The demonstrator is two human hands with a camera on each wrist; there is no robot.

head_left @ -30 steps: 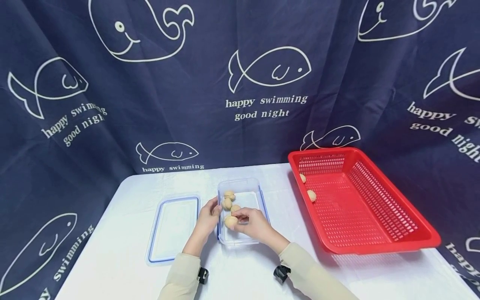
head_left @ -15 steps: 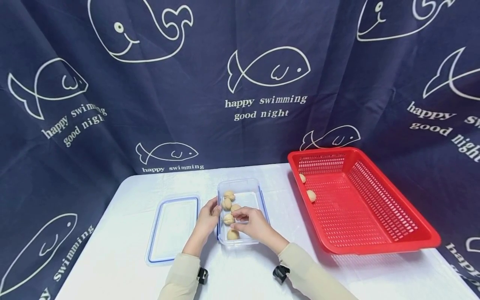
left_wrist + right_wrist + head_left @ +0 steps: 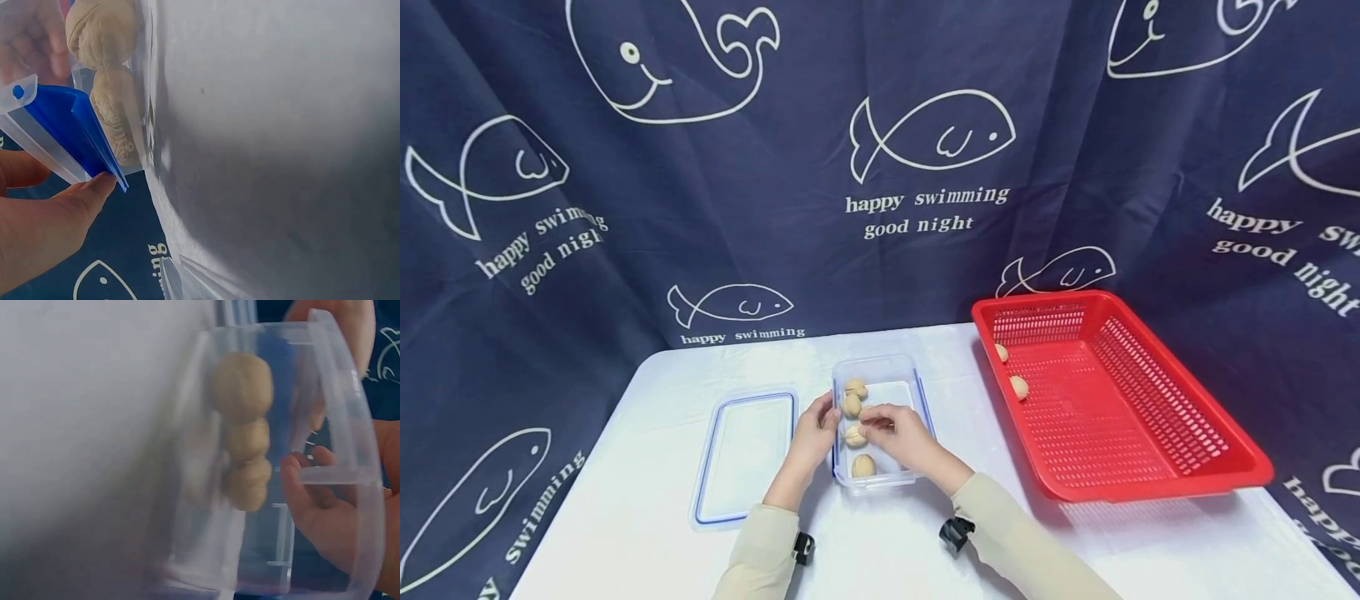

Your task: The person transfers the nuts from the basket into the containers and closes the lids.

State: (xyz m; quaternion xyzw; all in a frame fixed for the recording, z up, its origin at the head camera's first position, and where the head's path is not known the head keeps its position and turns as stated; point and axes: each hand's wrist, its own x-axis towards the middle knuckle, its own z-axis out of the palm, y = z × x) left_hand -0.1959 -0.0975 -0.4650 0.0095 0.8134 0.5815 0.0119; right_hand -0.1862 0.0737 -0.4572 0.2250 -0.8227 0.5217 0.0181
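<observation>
A clear plastic container [image 3: 876, 369] with blue clips stands on the table and holds several tan walnuts along its left side. My left hand [image 3: 811, 437] grips its left edge, with thumb and finger at a blue clip [image 3: 69, 125] in the left wrist view. My right hand [image 3: 904, 437] reaches over the right side into the container, fingers loosely bent above the walnuts. In the right wrist view its fingertips are beside a row of walnuts [image 3: 244, 387], with nothing seen between them. One walnut [image 3: 863, 467] lies near the front end; another [image 3: 854, 435] lies beside the right fingertips.
A clear lid with a blue seal [image 3: 745, 454] lies flat to the left of the container. At the right stands a red perforated basket [image 3: 1150, 375] with two walnuts [image 3: 1018, 387] by its left wall. A dark blue curtain [image 3: 737, 200] hangs behind the white table [image 3: 647, 467].
The right hand has let go of a walnut, and one now lies near the container's front end. The right hand has then moved slightly away from the front. The left hand stays at the edge.
</observation>
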